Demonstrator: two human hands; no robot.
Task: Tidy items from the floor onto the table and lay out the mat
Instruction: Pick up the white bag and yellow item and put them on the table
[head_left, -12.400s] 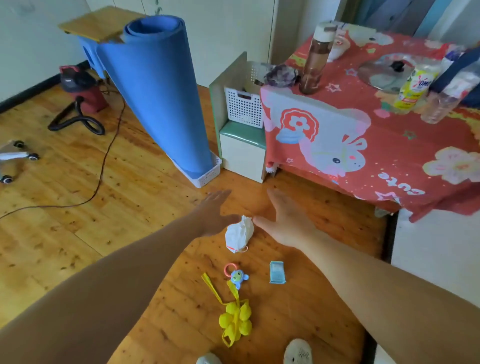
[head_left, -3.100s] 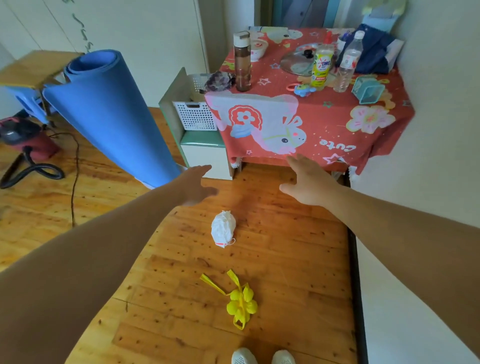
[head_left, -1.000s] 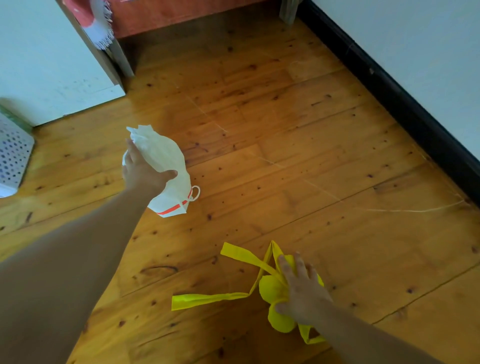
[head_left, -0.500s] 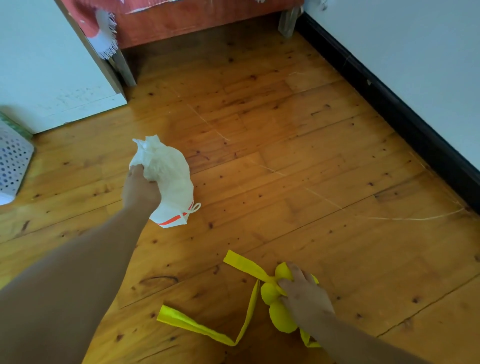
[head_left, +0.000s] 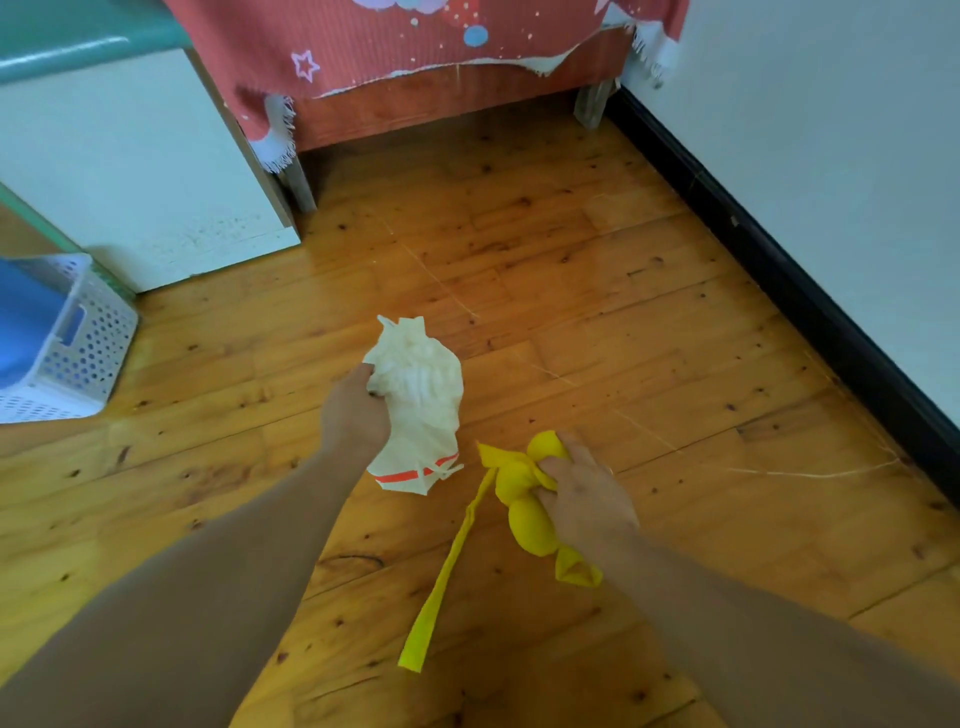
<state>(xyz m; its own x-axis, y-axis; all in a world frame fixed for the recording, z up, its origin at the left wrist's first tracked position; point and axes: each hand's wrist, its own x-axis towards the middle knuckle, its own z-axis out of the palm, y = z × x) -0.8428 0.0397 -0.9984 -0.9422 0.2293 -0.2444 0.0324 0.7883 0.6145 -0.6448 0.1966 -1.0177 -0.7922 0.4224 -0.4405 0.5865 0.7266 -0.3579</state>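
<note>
My left hand (head_left: 353, 413) grips a crumpled white bag (head_left: 421, 400) with an orange stripe near its lower end, held above the wooden floor. My right hand (head_left: 584, 496) is closed on a yellow cloth toy (head_left: 524, 514) made of round puffs, and a long yellow ribbon hangs from it toward the floor. At the top, the table's red patterned cloth (head_left: 395, 47) hangs down over its front edge. The bottom of the rolled blue mat (head_left: 23, 322) stands in a white perforated basket (head_left: 85, 348) at the far left.
A white cabinet with a green top (head_left: 135, 171) stands left of the table. A table leg (head_left: 301, 184) sits beside it. A white wall with a black skirting board (head_left: 789, 280) runs along the right. The floor is wooden planks.
Both hands have lifted their items off the floor and come closer together. The yellow ribbon now hangs straight down. The view has pulled back, showing more of the tablecloth and basket.
</note>
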